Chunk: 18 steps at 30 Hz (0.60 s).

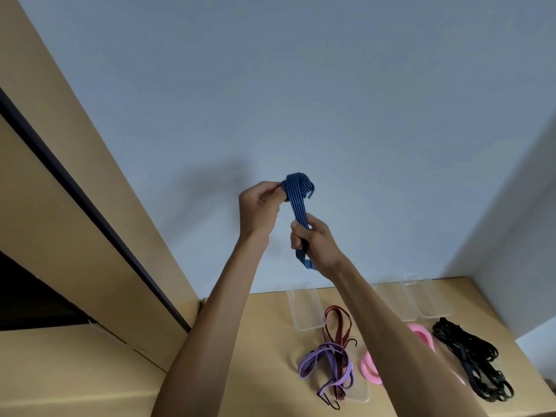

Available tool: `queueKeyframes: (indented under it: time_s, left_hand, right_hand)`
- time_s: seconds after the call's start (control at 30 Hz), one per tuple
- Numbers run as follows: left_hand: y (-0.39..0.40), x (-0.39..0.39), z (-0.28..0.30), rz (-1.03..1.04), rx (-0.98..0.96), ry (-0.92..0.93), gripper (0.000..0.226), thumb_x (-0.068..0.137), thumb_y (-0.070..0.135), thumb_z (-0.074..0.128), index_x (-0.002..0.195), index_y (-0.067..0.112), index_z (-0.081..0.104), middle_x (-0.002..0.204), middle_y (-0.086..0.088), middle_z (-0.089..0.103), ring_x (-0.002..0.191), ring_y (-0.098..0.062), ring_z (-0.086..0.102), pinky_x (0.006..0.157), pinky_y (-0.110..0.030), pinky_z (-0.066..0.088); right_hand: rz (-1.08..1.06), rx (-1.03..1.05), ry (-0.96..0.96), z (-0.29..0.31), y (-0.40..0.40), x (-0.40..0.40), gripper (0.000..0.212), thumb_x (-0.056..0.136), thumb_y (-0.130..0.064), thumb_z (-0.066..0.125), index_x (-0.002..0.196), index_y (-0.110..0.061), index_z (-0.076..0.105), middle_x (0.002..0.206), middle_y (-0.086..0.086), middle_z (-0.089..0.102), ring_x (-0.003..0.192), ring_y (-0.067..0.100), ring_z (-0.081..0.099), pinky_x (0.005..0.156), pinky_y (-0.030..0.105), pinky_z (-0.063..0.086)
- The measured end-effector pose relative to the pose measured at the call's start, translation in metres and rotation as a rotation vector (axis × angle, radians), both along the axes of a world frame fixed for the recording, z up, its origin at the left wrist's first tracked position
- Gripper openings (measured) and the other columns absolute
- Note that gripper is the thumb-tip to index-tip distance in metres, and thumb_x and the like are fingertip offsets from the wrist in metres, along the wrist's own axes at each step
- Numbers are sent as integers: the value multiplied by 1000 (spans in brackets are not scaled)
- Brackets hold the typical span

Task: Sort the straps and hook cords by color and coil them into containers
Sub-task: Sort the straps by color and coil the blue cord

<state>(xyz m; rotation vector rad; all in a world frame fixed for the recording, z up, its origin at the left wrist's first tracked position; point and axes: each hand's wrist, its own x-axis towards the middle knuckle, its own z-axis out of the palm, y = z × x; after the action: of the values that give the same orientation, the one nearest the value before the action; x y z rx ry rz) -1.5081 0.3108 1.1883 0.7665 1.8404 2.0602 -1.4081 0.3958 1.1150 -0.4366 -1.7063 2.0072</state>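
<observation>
Both hands are raised in front of the pale wall, holding a blue striped hook cord [298, 203]. My left hand [261, 206] pinches its coiled upper end. My right hand [313, 240] grips the cord lower down, and a short tail hangs below the fist. On the wooden table [264, 341] lie a purple cord [325, 361], a dark red cord [337, 323], pink straps [371, 370] and a heap of black straps [472, 356]. A clear container [305, 310] stands at the back, with two more clear containers [427, 299] to its right.
A tan cabinet side with a dark edge [90, 206] runs along the left. The wall corner closes the right side. Another clear container [361, 389] lies under the purple and red cords near the front.
</observation>
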Motion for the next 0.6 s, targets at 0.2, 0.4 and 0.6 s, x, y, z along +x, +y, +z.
queueKeyframes:
  time_s: [0.2, 0.4, 0.6]
  left_hand:
    - [-25, -28, -14, -458, -166, 33, 14, 92, 20, 63, 91, 12, 75, 69, -8, 43, 57, -13, 32, 52, -21, 28]
    - [-40, -39, -25, -550, -521, 356, 13, 93, 6, 66, 93, 15, 75, 87, 2, 75, 79, -14, 69, 71, -26, 54]
    - [-28, -27, -34, -276, -842, 827, 9, 88, 16, 67, 88, 24, 72, 82, 8, 71, 70, -10, 60, 59, -26, 42]
  right_hand:
    - [364, -142, -97, 17, 31, 17, 13, 73, -10, 52, 81, -3, 60, 73, 8, 32, 69, 19, 31, 69, 32, 32]
    - [227, 626, -654, 40, 49, 12, 13, 73, -9, 74, 65, -6, 65, 55, 6, 56, 50, 14, 49, 56, 25, 39]
    - [280, 658, -783, 63, 41, 0, 12, 80, -4, 68, 90, 1, 73, 78, 11, 75, 61, 16, 72, 66, 26, 60]
